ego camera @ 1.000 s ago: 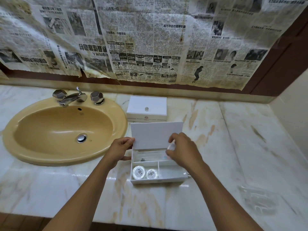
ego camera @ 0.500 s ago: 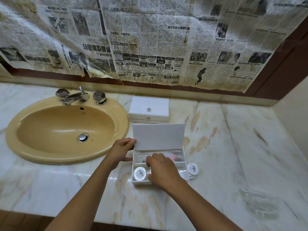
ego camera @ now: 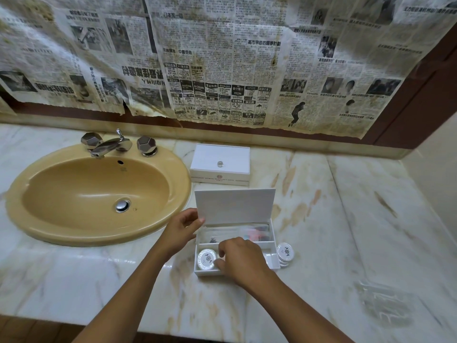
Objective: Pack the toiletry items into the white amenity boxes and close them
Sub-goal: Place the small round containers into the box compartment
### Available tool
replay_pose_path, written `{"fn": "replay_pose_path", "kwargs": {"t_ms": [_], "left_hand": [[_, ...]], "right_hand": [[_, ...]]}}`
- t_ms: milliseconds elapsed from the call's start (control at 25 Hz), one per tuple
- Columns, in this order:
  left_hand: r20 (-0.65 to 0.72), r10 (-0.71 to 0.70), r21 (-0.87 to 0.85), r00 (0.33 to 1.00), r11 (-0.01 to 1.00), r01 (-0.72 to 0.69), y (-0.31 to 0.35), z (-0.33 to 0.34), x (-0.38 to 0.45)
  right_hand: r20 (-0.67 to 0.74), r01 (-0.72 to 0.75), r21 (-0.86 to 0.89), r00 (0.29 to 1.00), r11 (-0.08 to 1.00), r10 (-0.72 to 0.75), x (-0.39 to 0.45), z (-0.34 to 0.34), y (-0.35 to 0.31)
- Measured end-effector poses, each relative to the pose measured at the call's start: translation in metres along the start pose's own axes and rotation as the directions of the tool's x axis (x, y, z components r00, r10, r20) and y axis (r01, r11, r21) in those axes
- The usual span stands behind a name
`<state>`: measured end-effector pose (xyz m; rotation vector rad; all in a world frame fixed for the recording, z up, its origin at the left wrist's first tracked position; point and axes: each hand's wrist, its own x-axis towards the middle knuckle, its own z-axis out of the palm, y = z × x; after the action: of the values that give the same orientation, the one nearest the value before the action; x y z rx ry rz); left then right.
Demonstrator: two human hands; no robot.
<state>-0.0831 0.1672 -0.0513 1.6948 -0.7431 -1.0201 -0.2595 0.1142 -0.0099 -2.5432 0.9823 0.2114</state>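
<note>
- The open box [ego camera: 272, 262] sits on the tabletop [ego camera: 346, 231] near its front edge, just right of the sink [ego camera: 99, 194]; its lid [ego camera: 235, 203] stands upright at the back.
- The left hand [ego camera: 181, 231] grips the lid's left edge, thumb in front, fingers curled behind it.
- The right hand [ego camera: 241, 262] reaches into the box's front section, fingers curled down beside a round disc [ego camera: 206, 259]; whether it pinches anything I cannot tell, since the fingertips are hidden.
- The disc is white with a dark emblem and lies flat in the front left compartment; the front right part of the box is mostly covered by the right hand.
- The long rear compartment holds clear-wrapped items [ego camera: 247, 231], one with a pink part; details are blurred.
- A small stack of discs [ego camera: 285, 254] leans against the box's right wall, outside it, on the tabletop.
- A closed box [ego camera: 220, 164] with a small clear knob on its lid stands behind the open one, toward the back edge, apart from it.
- A clear wrapper [ego camera: 385, 303] lies near the front right corner of the tabletop, well apart from the boxes.
- Newspaper [ego camera: 222, 58] covers the wall above; a tap [ego camera: 111, 144] sits at the sink's back rim.
</note>
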Motion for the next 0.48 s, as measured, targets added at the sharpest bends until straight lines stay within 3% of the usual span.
{"fn": "replay_pose_path", "kwargs": {"t_ms": [200, 480], "left_hand": [[0.071, 0.122, 0.141, 0.990, 0.981, -0.131, -0.008, -0.004, -0.006], [0.067, 0.079, 0.210, 0.995, 0.973, -0.092, -0.006, -0.001, -0.012]], "right_hand": [[0.133, 0.049, -0.126, 0.991, 0.991, -0.032, -0.009, 0.006, -0.003], [0.054, 0.051, -0.160, 0.998, 0.986, -0.043, -0.005, 0.017, -0.006]]}}
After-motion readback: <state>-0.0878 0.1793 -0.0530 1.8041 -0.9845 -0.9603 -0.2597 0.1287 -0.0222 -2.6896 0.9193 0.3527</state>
